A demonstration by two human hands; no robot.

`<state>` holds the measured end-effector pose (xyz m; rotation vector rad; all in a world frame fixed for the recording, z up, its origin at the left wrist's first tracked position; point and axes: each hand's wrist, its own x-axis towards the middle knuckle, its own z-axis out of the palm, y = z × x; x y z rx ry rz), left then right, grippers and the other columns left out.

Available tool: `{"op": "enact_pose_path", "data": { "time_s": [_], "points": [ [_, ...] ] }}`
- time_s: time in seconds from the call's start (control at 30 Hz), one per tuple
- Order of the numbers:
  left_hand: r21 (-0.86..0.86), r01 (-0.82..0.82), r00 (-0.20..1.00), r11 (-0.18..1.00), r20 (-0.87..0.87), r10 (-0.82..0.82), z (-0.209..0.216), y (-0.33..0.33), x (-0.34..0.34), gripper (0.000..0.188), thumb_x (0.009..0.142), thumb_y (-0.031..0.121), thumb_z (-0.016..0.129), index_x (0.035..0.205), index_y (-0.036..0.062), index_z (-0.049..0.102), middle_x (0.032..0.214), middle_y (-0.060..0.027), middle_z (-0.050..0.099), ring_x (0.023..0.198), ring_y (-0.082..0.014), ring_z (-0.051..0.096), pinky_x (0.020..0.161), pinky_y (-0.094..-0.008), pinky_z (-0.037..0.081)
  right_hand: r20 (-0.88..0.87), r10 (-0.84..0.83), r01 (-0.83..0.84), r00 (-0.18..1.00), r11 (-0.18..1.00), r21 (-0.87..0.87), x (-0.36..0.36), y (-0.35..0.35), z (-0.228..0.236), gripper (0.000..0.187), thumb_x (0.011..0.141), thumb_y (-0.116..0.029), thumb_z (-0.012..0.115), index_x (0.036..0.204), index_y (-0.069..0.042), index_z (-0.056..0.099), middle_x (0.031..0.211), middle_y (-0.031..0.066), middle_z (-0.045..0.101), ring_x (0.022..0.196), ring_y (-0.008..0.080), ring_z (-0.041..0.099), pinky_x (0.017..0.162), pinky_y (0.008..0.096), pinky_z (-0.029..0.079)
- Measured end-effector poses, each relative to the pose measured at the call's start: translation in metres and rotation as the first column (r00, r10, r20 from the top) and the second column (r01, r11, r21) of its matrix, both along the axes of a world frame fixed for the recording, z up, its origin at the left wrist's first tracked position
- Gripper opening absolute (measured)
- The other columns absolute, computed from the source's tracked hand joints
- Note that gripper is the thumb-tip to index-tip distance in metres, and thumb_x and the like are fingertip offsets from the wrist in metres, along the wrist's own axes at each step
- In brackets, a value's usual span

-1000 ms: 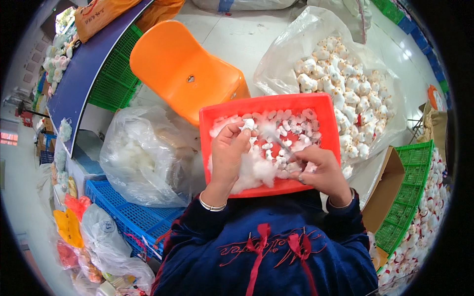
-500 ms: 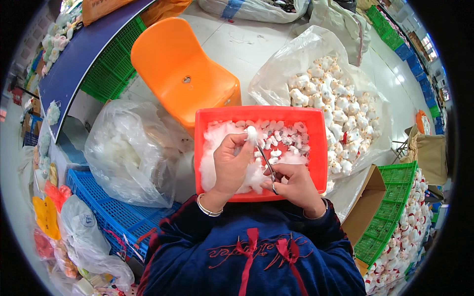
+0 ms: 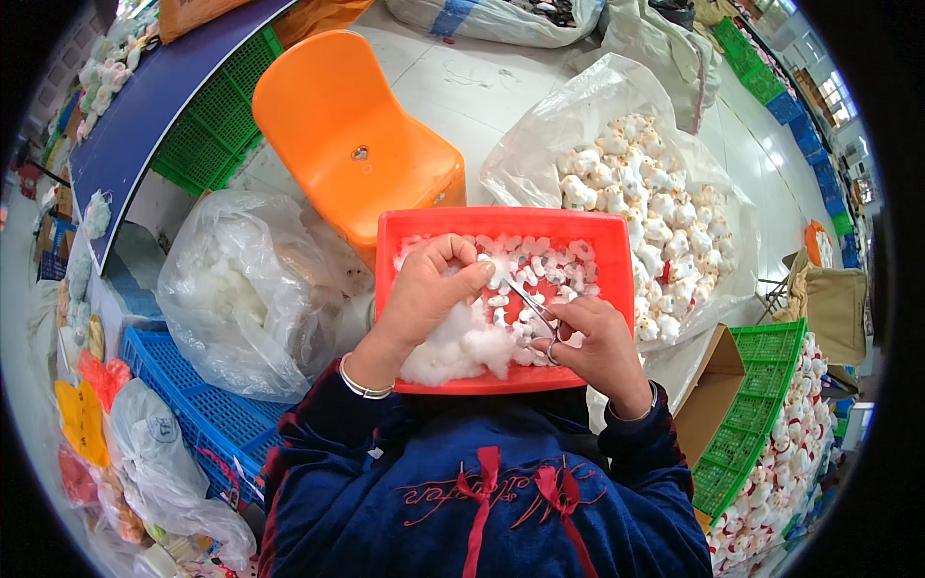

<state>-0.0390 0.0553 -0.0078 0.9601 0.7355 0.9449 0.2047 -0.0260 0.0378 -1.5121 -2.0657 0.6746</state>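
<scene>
In front of me stands a red plastic tray (image 3: 549, 223). Fluffy white stuffing (image 3: 458, 349) fills its left and near part, and several small white fabric pieces (image 3: 576, 252) lie along its far and right sides. Over the tray, my left hand (image 3: 429, 289) pinches one small white plush piece (image 3: 497, 274) between thumb and fingers, partly hidden by them. From the right, my right hand (image 3: 599, 349) grips slim metal forceps (image 3: 532, 306) by their finger loops. The forceps' tip meets the white piece, with a wisp of stuffing around it.
Beyond the tray stands an orange chair (image 3: 361, 154). A clear bag of stuffing (image 3: 241, 299) and a blue crate (image 3: 198, 395) are at left. A plastic bag of white plush toys (image 3: 665, 222) lies at right, near a cardboard box (image 3: 710, 390) and green crate (image 3: 756, 419).
Both hands have shifted: the left slightly up and left, the right outward to the right. The forceps lie at a flatter slant, their tip still at the white piece.
</scene>
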Motion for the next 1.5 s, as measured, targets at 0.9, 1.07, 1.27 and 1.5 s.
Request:
{"op": "enact_pose_path", "data": {
  "time_s": [0.9,1.07,1.27,1.5],
  "points": [
    [0.056,0.17,0.97,0.984,-0.184,-0.157,0.015,-0.005,0.002,0.014,0.097,0.007,0.068,0.106,-0.001,0.074,0.09,-0.0038,0.072,0.073,-0.0052,0.06,0.064,-0.0206,0.048,0.355,0.138,-0.128,0.925,0.99,-0.051,0.019,0.009,0.026,0.043,0.076,-0.023,0.085,0.115,-0.011,0.072,0.088,0.0048,0.064,0.091,0.0274,0.061,0.079,0.0415,0.045],
    [-0.02,0.091,0.994,0.996,-0.052,-0.092,0.009,-0.003,0.001,0.012,0.096,0.008,0.068,0.102,-0.0002,0.072,0.087,-0.004,0.069,0.068,-0.0061,0.057,0.062,-0.0213,0.047,0.392,0.053,-0.076,0.918,0.996,0.043,0.032,0.011,0.043,0.06,0.068,-0.023,0.09,0.121,-0.007,0.068,0.106,0.0108,0.062,0.105,0.033,0.058,0.091,0.0443,0.046],
    [-0.223,0.062,0.997,0.973,0.064,-0.049,0.008,-0.013,0.013,0.011,0.097,0.009,0.065,0.106,0.0024,0.069,0.085,-0.005,0.068,0.066,-0.007,0.054,0.062,-0.0207,0.046,0.352,0.043,-0.084,0.935,0.991,0.102,0.017,0.015,0.036,0.073,0.061,-0.025,0.093,0.126,-0.008,0.063,0.113,0.012,0.06,0.116,0.0357,0.055,0.1,0.0482,0.043],
    [-0.226,-0.013,0.994,0.974,0.107,0.038,0.011,-0.016,0.017,0.011,0.099,0.009,0.064,0.107,0.0019,0.069,0.085,-0.0061,0.069,0.066,-0.0079,0.055,0.064,-0.0209,0.046,0.456,0.077,-0.134,0.887,0.987,0.093,0.029,0.016,0.03,0.051,0.07,-0.029,0.088,0.116,-0.014,0.072,0.097,0.0044,0.062,0.099,0.0262,0.059,0.086,0.042,0.043]
  ]
}}
